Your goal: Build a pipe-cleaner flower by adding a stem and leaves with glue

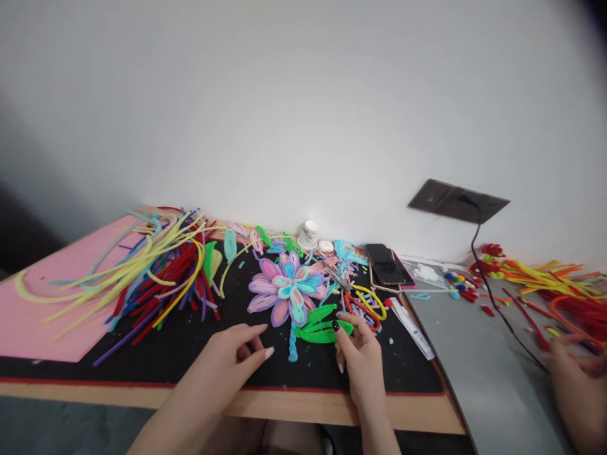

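Observation:
A large pipe-cleaner flower [284, 287] in purple, pink and blue lies flat on the black mat [208, 360], its twisted blue stem [293, 344] pointing towards me. Green pipe-cleaner leaves [317, 332] spread to the right of the stem. My right hand [358, 354] pinches the right end of these leaves between thumb and fingers. To the left of the stem, my left hand [234, 357] hovers over the mat, thumb and forefinger apart, holding nothing.
Loose pipe cleaners [156, 272] pile up at left, partly over a pink sheet [61, 316]. A paper cup [309, 234], scissors [337, 276] and phones [386, 264] lie behind. On the adjoining grey table, another person's hand [578, 385] is near red pipe cleaners [576, 316]; a black cable [493, 303] crosses there.

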Motion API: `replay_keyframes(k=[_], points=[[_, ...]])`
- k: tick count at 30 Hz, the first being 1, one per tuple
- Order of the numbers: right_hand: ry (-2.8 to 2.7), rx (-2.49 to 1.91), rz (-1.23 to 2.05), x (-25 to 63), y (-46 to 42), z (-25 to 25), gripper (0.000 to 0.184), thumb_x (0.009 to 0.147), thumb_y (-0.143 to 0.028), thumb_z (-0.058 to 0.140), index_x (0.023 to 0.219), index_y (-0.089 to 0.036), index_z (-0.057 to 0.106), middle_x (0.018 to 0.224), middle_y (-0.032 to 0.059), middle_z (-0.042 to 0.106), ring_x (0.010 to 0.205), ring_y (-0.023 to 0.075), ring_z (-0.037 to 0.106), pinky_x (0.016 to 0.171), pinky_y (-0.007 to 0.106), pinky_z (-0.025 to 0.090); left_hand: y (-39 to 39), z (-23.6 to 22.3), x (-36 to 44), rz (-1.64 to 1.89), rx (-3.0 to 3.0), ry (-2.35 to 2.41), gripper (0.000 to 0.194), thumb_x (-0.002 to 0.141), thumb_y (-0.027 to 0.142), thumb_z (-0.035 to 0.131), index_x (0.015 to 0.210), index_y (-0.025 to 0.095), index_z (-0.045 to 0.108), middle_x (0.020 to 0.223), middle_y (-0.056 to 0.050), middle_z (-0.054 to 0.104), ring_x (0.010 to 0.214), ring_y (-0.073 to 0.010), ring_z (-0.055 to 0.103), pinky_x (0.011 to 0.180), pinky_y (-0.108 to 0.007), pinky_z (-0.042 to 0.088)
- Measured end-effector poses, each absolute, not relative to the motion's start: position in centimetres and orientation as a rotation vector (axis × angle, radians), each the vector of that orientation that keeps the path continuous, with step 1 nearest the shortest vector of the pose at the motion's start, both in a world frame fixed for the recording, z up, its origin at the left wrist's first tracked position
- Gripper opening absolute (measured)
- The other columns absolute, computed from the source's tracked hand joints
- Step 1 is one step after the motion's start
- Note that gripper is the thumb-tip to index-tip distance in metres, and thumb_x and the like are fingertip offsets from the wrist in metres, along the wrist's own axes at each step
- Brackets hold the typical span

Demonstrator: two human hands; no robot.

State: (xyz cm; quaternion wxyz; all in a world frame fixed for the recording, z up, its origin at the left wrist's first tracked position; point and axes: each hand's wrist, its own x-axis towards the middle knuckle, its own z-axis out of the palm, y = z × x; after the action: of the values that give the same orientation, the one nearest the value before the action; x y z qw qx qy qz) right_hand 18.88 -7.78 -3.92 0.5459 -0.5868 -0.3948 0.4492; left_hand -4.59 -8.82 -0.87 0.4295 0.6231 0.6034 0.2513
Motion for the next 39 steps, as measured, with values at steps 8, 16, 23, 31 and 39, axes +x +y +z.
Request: replay_keyframes(k=[8, 16, 23, 31, 39], points=[[-0.645, -1.275, 1.114, 18.9, -8.3, -4.1, 0.042, 0.076, -0.051, 0.065, 0.1, -0.018, 0.058, 0.048, -0.0085, 0.042, 0.037, 0.0038, 0.031, 0.034, 0.011, 0.019, -4.4, 1.1, -10.4, 0.823, 1.598, 1.739, 0.045, 0.076, 0.046, 0.056, 0.107, 0.015, 0.067, 0.085, -0.008, 0.072, 0.079, -0.0253, 0.065, 0.074, -0.033, 0.048], [-0.627, -1.224, 1.014, 21.0, -7.1, -2.0, 0.033, 0.069, -0.038, 0.068, 0.094, -0.019, 0.06, 0.073, 0.0001, 0.061, 0.041, 0.006, 0.041, 0.029, 0.013, 0.022, 2.8, 4.0, -13.8, 0.576, 1.955, 2.156, 0.033, 0.079, 0.036, 0.048, 0.095, 0.01, 0.061, 0.086, -0.015, 0.07, 0.081, -0.0285, 0.065, 0.074, -0.036, 0.047], [-0.524, -1.22, 0.929, 22.6, -6.4, -0.5, 0.029, 0.066, -0.032, 0.071, 0.091, -0.017, 0.064, 0.07, 0.0021, 0.062, 0.053, 0.009, 0.054, 0.042, 0.014, 0.037, 6.1, 4.0, -15.0, 0.03, 2.023, 2.266, 0.026, 0.075, 0.033, 0.049, 0.054, 0.018, 0.045, 0.061, -0.007, 0.059, 0.067, -0.0234, 0.059, 0.066, -0.03, 0.042], [-0.529, -1.257, 0.884, 23.1, -6.2, -0.4, 0.034, 0.063, -0.031, 0.072, 0.092, -0.016, 0.062, 0.066, 0.0023, 0.062, 0.046, 0.0086, 0.049, 0.036, 0.014, 0.03, 7.1, 5.8, -17.1, 0.434, 2.085, 2.2, 0.015, 0.076, 0.026, 0.049, 0.065, 0.016, 0.051, 0.06, 0.002, 0.052, 0.061, -0.0129, 0.048, 0.059, -0.02, 0.029], [-0.539, -1.253, 0.862, 23.7, -6.2, -0.3, 0.031, 0.064, -0.031, 0.071, 0.091, -0.016, 0.063, 0.065, 0.0027, 0.063, 0.05, 0.0097, 0.052, 0.039, 0.014, 0.033, 6.4, 6.6, -17.5, 0.942, 1.941, 1.869, 0.018, 0.081, 0.032, 0.049, 0.081, 0.015, 0.053, 0.07, 0.005, 0.057, 0.071, -0.0099, 0.049, 0.069, -0.017, 0.035]])
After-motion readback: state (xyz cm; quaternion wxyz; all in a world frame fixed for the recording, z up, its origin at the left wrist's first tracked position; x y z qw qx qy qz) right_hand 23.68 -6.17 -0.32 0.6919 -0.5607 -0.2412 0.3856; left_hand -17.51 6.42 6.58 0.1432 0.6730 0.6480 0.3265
